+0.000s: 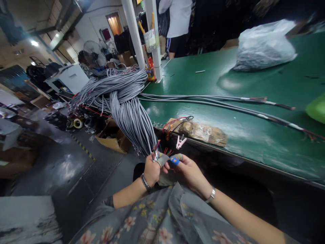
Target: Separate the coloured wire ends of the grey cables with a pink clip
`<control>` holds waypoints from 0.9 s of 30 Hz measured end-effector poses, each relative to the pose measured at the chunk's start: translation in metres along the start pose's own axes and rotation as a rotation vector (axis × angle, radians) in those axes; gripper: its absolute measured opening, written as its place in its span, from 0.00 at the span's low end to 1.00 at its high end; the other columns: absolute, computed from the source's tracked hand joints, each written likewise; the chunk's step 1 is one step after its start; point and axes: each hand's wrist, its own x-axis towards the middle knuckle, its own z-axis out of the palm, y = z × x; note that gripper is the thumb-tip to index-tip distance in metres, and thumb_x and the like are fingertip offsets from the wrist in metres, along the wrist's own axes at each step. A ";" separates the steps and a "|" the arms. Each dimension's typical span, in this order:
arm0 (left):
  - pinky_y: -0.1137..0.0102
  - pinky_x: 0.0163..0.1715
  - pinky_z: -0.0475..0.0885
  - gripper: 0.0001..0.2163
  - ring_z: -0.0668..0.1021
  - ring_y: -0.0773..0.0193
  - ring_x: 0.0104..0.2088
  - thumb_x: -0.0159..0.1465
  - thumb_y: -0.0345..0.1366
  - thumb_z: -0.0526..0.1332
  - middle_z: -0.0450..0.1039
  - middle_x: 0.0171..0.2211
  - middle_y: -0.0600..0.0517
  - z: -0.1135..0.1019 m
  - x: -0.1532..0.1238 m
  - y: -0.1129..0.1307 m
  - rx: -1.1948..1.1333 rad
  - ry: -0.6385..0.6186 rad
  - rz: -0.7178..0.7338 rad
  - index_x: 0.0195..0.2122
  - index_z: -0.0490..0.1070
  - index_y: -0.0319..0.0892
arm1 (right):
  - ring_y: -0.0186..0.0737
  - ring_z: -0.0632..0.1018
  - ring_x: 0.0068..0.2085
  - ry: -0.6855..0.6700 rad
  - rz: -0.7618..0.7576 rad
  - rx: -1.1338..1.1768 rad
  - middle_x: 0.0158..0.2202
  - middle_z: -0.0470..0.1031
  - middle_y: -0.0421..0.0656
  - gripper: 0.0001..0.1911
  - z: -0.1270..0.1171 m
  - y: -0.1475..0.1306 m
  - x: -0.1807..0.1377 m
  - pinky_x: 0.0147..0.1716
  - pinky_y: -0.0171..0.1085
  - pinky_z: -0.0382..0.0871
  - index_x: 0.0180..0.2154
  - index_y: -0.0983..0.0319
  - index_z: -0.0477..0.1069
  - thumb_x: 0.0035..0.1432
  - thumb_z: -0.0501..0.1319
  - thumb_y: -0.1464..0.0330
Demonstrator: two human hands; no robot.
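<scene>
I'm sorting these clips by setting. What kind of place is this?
Most likely a cable or wire-harness assembly workshop: a thick bundle of grey cables hangs off a long green workbench, both hands work at stripped wire ends, and cardboard boxes sit on the floor.

Where things lie around the table [254,135]

The cable bundle [127,105] hangs over the left end of the table, and its lower end comes down to my left hand [151,171], which is in front of the table edge. My right hand [189,173] is just right of the left one. On the table edge, behind my hands, lies a board [203,132] with a clip [180,142] hanging from it. Some long cables [215,101] lie across the table behind the board. A plastic bag [264,45] lies at the far side, and a post [133,34] stands at the far left corner.
</scene>
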 end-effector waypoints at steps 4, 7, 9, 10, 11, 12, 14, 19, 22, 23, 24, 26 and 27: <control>0.76 0.11 0.58 0.17 0.64 0.73 0.10 0.46 0.49 0.66 0.66 0.12 0.55 0.002 0.000 0.002 -0.038 0.034 0.000 0.18 0.67 0.39 | 0.30 0.61 0.20 -0.027 0.016 0.022 0.17 0.65 0.36 0.22 -0.001 0.005 0.001 0.22 0.34 0.54 0.19 0.61 0.66 0.31 0.73 0.54; 0.76 0.11 0.58 0.16 0.63 0.74 0.10 0.45 0.47 0.67 0.65 0.11 0.56 0.002 0.000 0.003 -0.054 0.030 -0.003 0.17 0.66 0.39 | 0.30 0.61 0.21 -0.012 0.006 -0.015 0.18 0.67 0.36 0.22 -0.005 0.010 0.001 0.23 0.33 0.54 0.18 0.61 0.66 0.31 0.73 0.54; 0.77 0.10 0.57 0.16 0.63 0.74 0.10 0.45 0.47 0.66 0.64 0.10 0.57 0.001 0.000 0.003 -0.045 0.023 -0.008 0.16 0.65 0.40 | 0.31 0.62 0.22 0.000 -0.001 -0.043 0.18 0.67 0.37 0.22 -0.010 0.012 0.001 0.23 0.33 0.54 0.18 0.61 0.67 0.31 0.73 0.53; 0.77 0.10 0.57 0.17 0.62 0.75 0.10 0.45 0.47 0.66 0.64 0.10 0.56 0.000 0.001 0.003 -0.035 0.018 -0.009 0.15 0.64 0.40 | 0.31 0.62 0.22 0.001 0.001 -0.048 0.18 0.67 0.36 0.22 -0.012 0.013 0.002 0.23 0.33 0.55 0.19 0.61 0.68 0.31 0.73 0.53; 0.77 0.10 0.56 0.17 0.62 0.75 0.10 0.46 0.47 0.66 0.64 0.10 0.56 -0.002 0.001 0.003 -0.022 0.008 -0.011 0.15 0.64 0.40 | 0.31 0.63 0.23 0.000 0.009 -0.046 0.19 0.67 0.36 0.22 -0.015 0.012 0.002 0.23 0.33 0.56 0.20 0.61 0.69 0.31 0.73 0.53; 0.77 0.10 0.56 0.17 0.62 0.75 0.10 0.46 0.47 0.66 0.64 0.10 0.56 -0.003 0.001 0.002 -0.007 -0.007 -0.012 0.15 0.64 0.40 | 0.31 0.63 0.23 -0.001 0.022 -0.038 0.19 0.67 0.36 0.22 -0.019 0.011 0.002 0.24 0.33 0.57 0.22 0.61 0.71 0.32 0.73 0.53; 0.77 0.10 0.55 0.16 0.62 0.75 0.10 0.47 0.46 0.66 0.64 0.10 0.56 -0.006 0.002 0.001 0.022 -0.049 -0.019 0.15 0.65 0.40 | 0.32 0.67 0.24 0.003 0.044 -0.016 0.22 0.71 0.38 0.22 -0.024 0.006 0.004 0.25 0.33 0.61 0.26 0.61 0.73 0.32 0.73 0.53; 0.77 0.10 0.56 0.15 0.62 0.74 0.10 0.47 0.45 0.66 0.65 0.11 0.55 -0.008 0.001 0.004 0.081 -0.125 -0.037 0.16 0.65 0.40 | 0.33 0.73 0.29 -0.016 0.051 -0.001 0.32 0.78 0.43 0.25 -0.030 -0.007 0.013 0.29 0.33 0.67 0.31 0.61 0.75 0.31 0.75 0.56; 0.77 0.10 0.56 0.16 0.62 0.75 0.10 0.47 0.46 0.66 0.64 0.11 0.56 -0.007 -0.001 0.008 0.117 -0.145 -0.056 0.14 0.64 0.40 | 0.33 0.75 0.28 -0.031 0.076 -0.030 0.31 0.79 0.43 0.23 -0.027 -0.011 0.016 0.28 0.33 0.68 0.32 0.61 0.74 0.31 0.76 0.60; 0.77 0.10 0.56 0.17 0.62 0.75 0.10 0.47 0.46 0.66 0.63 0.11 0.56 -0.008 -0.001 0.009 0.130 -0.153 -0.061 0.14 0.64 0.40 | 0.34 0.76 0.29 -0.034 0.088 -0.038 0.31 0.79 0.43 0.23 -0.026 -0.011 0.017 0.28 0.33 0.68 0.32 0.61 0.74 0.31 0.76 0.61; 0.77 0.10 0.56 0.17 0.62 0.75 0.10 0.47 0.46 0.66 0.63 0.11 0.56 -0.008 -0.002 0.010 0.141 -0.162 -0.064 0.14 0.64 0.40 | 0.34 0.76 0.29 -0.036 0.099 -0.044 0.31 0.79 0.43 0.23 -0.026 -0.011 0.018 0.28 0.33 0.69 0.32 0.61 0.74 0.31 0.76 0.62; 0.77 0.10 0.56 0.17 0.62 0.74 0.10 0.47 0.47 0.65 0.63 0.11 0.56 -0.009 -0.002 0.011 0.167 -0.184 -0.069 0.15 0.64 0.40 | 0.36 0.77 0.29 -0.037 0.107 -0.050 0.29 0.79 0.42 0.24 -0.025 -0.010 0.018 0.28 0.34 0.69 0.32 0.61 0.73 0.30 0.76 0.62; 0.77 0.10 0.56 0.17 0.62 0.74 0.10 0.47 0.47 0.65 0.63 0.11 0.56 -0.010 -0.002 0.011 0.183 -0.199 -0.074 0.15 0.64 0.40 | 0.36 0.77 0.28 -0.040 0.103 -0.052 0.28 0.78 0.42 0.24 -0.025 -0.009 0.018 0.27 0.34 0.68 0.32 0.61 0.73 0.30 0.76 0.62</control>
